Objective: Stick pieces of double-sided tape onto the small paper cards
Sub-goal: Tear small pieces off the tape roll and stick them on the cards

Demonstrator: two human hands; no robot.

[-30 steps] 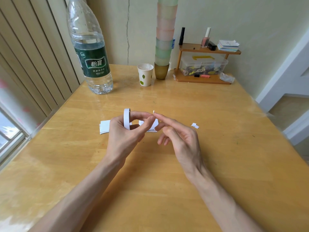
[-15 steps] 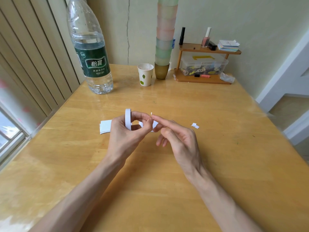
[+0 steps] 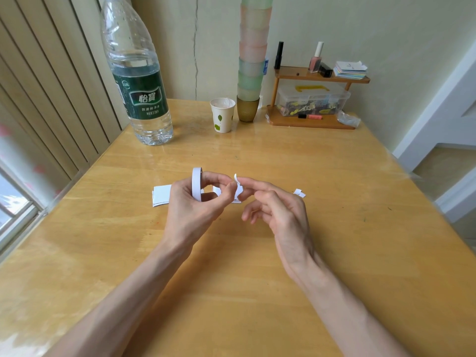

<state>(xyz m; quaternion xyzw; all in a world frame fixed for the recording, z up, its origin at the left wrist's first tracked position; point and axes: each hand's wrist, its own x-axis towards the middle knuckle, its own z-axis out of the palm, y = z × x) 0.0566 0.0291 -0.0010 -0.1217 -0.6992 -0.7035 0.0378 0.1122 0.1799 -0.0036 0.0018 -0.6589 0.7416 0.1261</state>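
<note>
Left hand [image 3: 190, 206] grips the white double-sided tape roll [image 3: 197, 185] upright above the counter [image 3: 257, 266], while the right hand [image 3: 279, 211] pinches a short tape piece [image 3: 235, 177] at its fingertips, right beside the left thumb. Paper cards [image 3: 161, 195] lie flat just behind the hands. At the back, the part-full water bottle [image 3: 139, 81] reads 怡寶 and 2.08L; the leaf-print paper cup [image 3: 222, 117] holds something white; a clear box [image 3: 311, 99] holds small bits.
</note>
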